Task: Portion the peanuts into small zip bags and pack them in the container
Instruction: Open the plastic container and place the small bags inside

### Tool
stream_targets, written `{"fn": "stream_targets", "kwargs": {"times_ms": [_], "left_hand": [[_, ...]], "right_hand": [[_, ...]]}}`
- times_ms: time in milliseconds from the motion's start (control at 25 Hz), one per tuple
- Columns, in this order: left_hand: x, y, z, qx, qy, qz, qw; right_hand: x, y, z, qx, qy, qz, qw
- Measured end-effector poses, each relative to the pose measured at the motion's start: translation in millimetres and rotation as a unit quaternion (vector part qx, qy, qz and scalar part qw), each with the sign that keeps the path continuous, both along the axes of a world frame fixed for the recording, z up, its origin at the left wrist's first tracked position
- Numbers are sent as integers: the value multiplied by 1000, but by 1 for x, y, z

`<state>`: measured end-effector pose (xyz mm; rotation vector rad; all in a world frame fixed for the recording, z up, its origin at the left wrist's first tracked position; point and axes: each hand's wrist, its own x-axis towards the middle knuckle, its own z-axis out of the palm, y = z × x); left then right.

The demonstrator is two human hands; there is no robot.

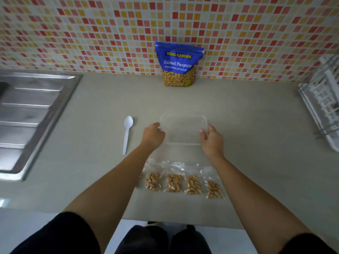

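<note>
A clear plastic container (183, 125) lies on the beige counter in the middle of the view. My left hand (153, 135) grips its left edge and my right hand (211, 139) grips its right edge, with fingers curled over the rim. Nearer to me, several small zip bags of peanuts (174, 182) lie side by side in a row. The leftmost one is partly hidden under my left forearm. A blue bag of salted peanuts (178, 64) stands upright against the tiled wall at the back.
A white plastic spoon (127, 132) lies left of the container. A steel sink with drainboard (31, 114) fills the left side. A white dish rack (322, 107) stands at the right edge. The counter's front edge runs just below the zip bags.
</note>
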<state>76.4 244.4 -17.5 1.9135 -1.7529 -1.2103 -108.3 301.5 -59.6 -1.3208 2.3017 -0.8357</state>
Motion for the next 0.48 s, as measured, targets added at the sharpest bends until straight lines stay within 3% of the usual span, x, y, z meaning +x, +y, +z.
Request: {"fn": "stream_targets", "kwargs": {"times_ms": [480], "left_hand": [[18, 9, -20, -60, 4, 21, 998]], "right_hand": [[23, 6, -6, 27, 16, -16, 999]]}}
